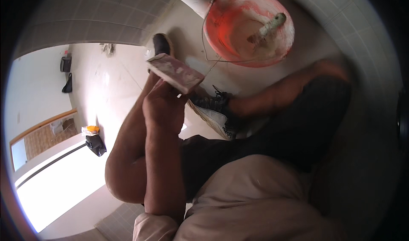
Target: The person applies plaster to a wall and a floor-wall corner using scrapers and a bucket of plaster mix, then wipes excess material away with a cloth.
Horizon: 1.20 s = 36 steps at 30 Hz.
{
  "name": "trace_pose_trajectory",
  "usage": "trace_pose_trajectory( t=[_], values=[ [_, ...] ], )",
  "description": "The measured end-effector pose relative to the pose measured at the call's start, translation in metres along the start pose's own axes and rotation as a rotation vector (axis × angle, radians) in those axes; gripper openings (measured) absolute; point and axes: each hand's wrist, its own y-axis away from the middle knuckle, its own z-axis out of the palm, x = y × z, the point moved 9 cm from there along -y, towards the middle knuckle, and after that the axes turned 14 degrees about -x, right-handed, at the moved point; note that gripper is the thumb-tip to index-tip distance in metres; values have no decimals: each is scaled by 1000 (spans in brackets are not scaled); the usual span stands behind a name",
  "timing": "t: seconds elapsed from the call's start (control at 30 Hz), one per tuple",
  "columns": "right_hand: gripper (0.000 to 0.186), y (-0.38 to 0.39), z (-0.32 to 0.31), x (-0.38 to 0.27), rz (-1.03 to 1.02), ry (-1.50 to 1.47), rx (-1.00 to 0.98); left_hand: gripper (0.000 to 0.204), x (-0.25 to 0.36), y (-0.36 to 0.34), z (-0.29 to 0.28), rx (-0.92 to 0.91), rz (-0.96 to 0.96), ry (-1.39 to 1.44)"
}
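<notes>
A flat rectangular float (175, 72), smeared with pale plaster, sits tilted above the floor near the middle of the view, its long face slanting down to the right. One hand (164, 106) has its grip closed on the underside of the float, fingers wrapped around the part beneath the board, with the forearm running down to the lower edge; the view does not show clearly which hand it is, though it reads as the left, and the other hand is not in sight. Just behind the float's far end a dark shoe (161, 44) rests on the floor, and just right of the hand a second shoe (213, 113), dark with a white sole and laces, is turned on its side, with a bare lower leg (281, 92) stretching from it to the right. A bent knee (123, 164) lies left of the forearm. Farther off, up and to the right, stands a round orange bucket (249, 28) coated inside with whitish mix, a tool handle (268, 28) leaning in it and a thin wire bail hanging over its near rim. Pale tiled walls (93, 23) curve around the scene. Well to the left, on the bright floor (110, 87), lie a small orange and white packet (90, 130) and a dark bag (96, 145) just beside it.
</notes>
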Motion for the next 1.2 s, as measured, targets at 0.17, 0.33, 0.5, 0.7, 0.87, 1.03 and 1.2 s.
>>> trace_pose_trajectory(
  t=[0.17, 0.33, 0.5, 0.7, 0.87, 1.03, 1.2],
  values=[
    [33, -57, -112, -205, -313, -226, 181, 51, 13, 4, 11, -215, 30, 32],
    [33, -56, -80, -468, -1154, -96, -159, 47, -1, -10, 7, -223, -25, 14],
    [28, -46, 48, -525, -1286, 337, -341, 49, -11, -26, 25, -357, -16, 43],
    [15, -45, 79, -527, -1408, 610, -646, 45, -19, -58, 30, -251, -72, 95],
    [13, -78, 44, -544, -1126, 562, -697, 44, -39, -86, 24, -296, -195, 52],
    [14, -62, 68, -538, -1002, 649, -905, 46, -48, -96, 17, -333, -274, 19],
    [15, -26, 91, -520, -1001, 619, -1118, 53, -45, -97, 25, -329, -255, -50]
  ],
)
